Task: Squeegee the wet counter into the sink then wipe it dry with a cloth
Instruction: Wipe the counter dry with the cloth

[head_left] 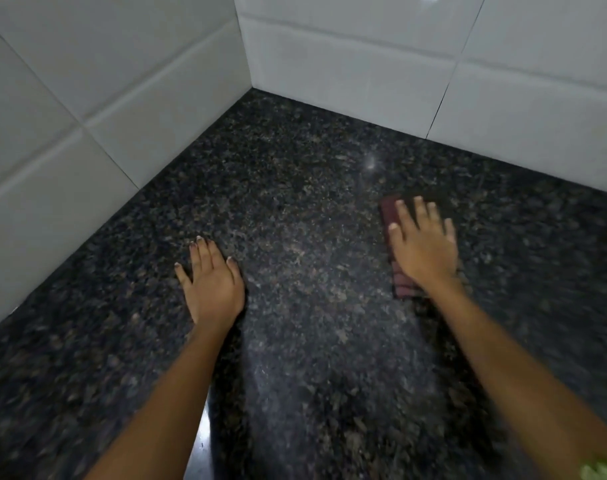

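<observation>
A dark speckled granite counter (305, 209) fills the view and runs into a tiled corner. My right hand (423, 244) lies flat, palm down, on a folded dark red cloth (404, 285), pressing it against the counter at the right. The cloth shows along the hand's left side and beyond the fingertips. My left hand (213, 282) rests flat on the bare counter at the left with fingers spread, holding nothing. No squeegee and no sink are in view.
White tiled walls (87, 116) rise on the left and at the back, meeting in a corner (251, 86). A bit of something pale green (603, 469) shows at the bottom right edge. The counter's front edge (205, 434) shows between my forearms.
</observation>
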